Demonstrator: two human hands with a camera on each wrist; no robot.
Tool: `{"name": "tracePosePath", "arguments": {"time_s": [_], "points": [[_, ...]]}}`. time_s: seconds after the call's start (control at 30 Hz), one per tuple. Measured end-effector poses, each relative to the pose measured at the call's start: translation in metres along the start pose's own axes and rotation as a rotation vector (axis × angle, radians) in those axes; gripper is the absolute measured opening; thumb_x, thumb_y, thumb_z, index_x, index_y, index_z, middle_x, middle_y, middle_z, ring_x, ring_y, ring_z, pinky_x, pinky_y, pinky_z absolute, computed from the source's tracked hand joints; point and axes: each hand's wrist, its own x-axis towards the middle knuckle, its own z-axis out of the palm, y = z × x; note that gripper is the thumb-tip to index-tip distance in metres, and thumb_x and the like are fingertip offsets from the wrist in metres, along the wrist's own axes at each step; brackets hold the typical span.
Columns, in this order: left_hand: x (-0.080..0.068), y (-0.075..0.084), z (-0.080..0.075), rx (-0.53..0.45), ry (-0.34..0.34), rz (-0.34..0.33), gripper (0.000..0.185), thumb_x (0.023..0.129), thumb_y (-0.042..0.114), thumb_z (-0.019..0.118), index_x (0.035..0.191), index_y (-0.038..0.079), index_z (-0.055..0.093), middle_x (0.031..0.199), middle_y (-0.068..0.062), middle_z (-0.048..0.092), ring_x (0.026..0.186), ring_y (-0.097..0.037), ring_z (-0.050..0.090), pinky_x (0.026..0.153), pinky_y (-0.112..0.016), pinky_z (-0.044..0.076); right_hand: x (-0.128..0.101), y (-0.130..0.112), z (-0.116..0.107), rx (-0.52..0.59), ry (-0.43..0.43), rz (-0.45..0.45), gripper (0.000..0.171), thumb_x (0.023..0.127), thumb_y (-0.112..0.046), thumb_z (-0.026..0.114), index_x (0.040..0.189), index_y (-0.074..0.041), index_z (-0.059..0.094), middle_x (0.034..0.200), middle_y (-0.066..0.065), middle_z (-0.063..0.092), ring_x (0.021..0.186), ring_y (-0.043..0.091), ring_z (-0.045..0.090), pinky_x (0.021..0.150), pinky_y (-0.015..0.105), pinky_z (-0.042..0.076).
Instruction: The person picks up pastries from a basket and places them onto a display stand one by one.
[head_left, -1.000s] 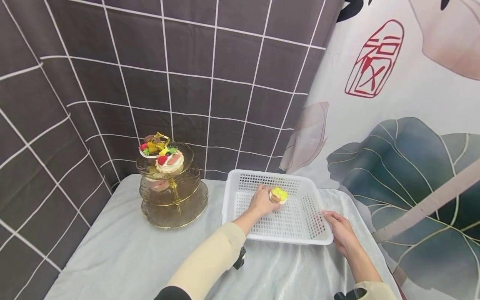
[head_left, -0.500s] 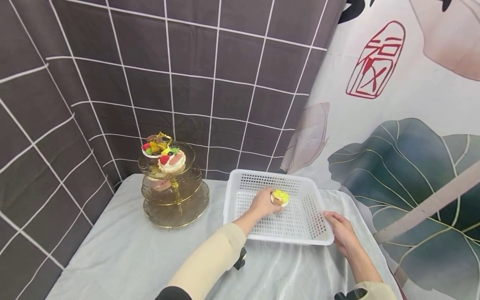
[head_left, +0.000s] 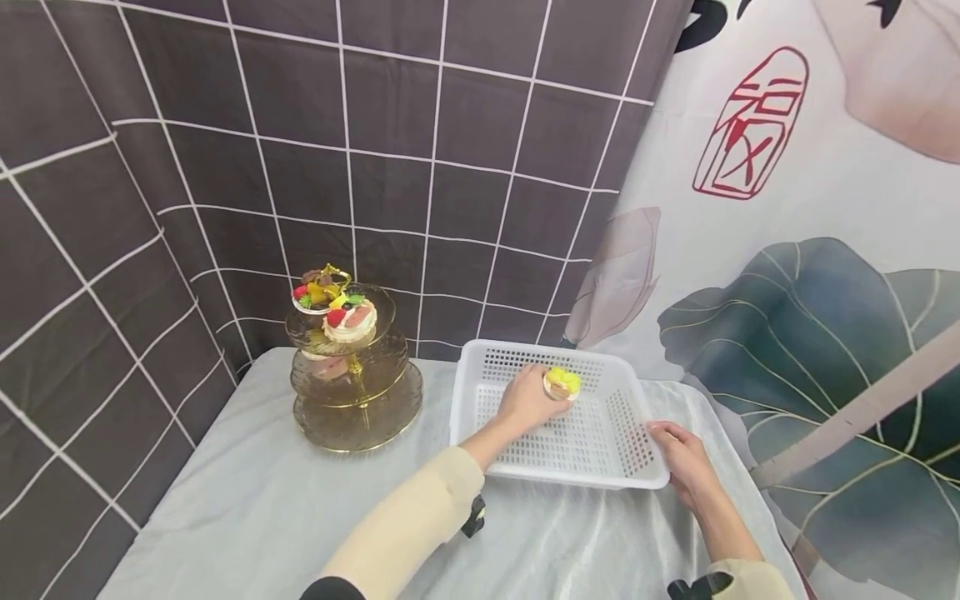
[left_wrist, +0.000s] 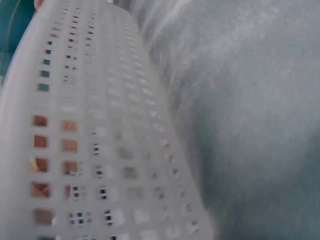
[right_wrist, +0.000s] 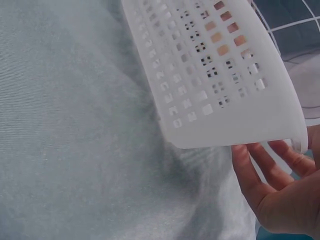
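Between the fingers and thumb of my left hand point(head_left: 528, 398) is a small fruit tart point(head_left: 562, 382) with a yellow top, held inside a white plastic basket point(head_left: 570, 479). My right hand point(head_left: 681, 461) holds the basket's right front corner; in the right wrist view its fingers point(right_wrist: 248, 172) curl under the rim. The left wrist view shows the basket's perforated side wall point(left_wrist: 107, 105), with bits of the left hand visible through the holes. To the left stands a three-tier amber glass stand point(head_left: 358, 417). Its top tier bears a cream tart with fruit point(head_left: 349, 323) and a second fruit-topped dessert point(head_left: 318, 293).
A pink-looking dessert point(head_left: 324, 365) sits on the stand's middle tier, partly hidden. A pale grey cloth point(head_left: 247, 500) covers the table. Behind it hangs a dark grid-patterned curtain point(head_left: 390, 108), with a leaf-printed white cloth point(head_left: 780, 333) at the right.
My left hand has risen slightly with the tart still in its fingers. My right hand stays at the basket's corner. The head view has shifted a little to the left.
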Motion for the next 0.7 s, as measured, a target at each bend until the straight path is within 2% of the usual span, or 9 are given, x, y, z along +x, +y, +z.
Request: {"name": "tracePosePath", "arguments": {"time_s": [0.17,0.4,0.57,0.7], "points": [[-0.004,0.005,-0.02,-0.001,-0.03,0.063,0.072,0.082,0.044,0.09,0.139,0.011,0.062,0.126,-0.002,0.067,0.117,-0.02,0.065,0.105,-0.035,0.053,0.003,-0.002,-0.003,0.016,-0.035,0.009,0.045,0.113,-0.037,0.05,0.14,-0.001,0.053,0.11,-0.003,0.067,0.093,0.01,0.068,0.076,0.033,0.06],[-0.018,0.014,-0.056,0.041,-0.086,0.164,0.075,0.084,0.05,0.087,0.142,0.011,0.06,0.133,-0.001,0.065,0.123,-0.019,0.062,0.108,-0.035,0.051,0.003,-0.003,-0.008,0.028,-0.092,0.046,0.063,0.113,-0.041,0.048,0.158,0.002,0.037,0.119,-0.002,0.067,0.098,0.008,0.068,0.083,0.034,0.06],[-0.03,0.017,-0.08,0.019,-0.072,0.204,0.075,0.084,0.05,0.086,0.143,0.011,0.06,0.133,-0.001,0.064,0.121,-0.016,0.062,0.105,-0.034,0.051,0.005,-0.002,-0.008,0.035,-0.105,0.047,0.066,0.113,-0.041,0.047,0.16,0.004,0.034,0.126,0.003,0.068,0.099,0.006,0.068,0.085,0.035,0.061],[-0.042,0.011,-0.096,-0.027,-0.041,0.23,0.074,0.083,0.048,0.088,0.14,0.012,0.06,0.13,0.001,0.064,0.116,-0.013,0.062,0.101,-0.031,0.052,0.006,-0.001,-0.008,0.029,-0.105,0.041,0.067,0.113,-0.042,0.046,0.161,0.004,0.033,0.134,0.008,0.065,0.099,0.006,0.068,0.086,0.035,0.061]]}}
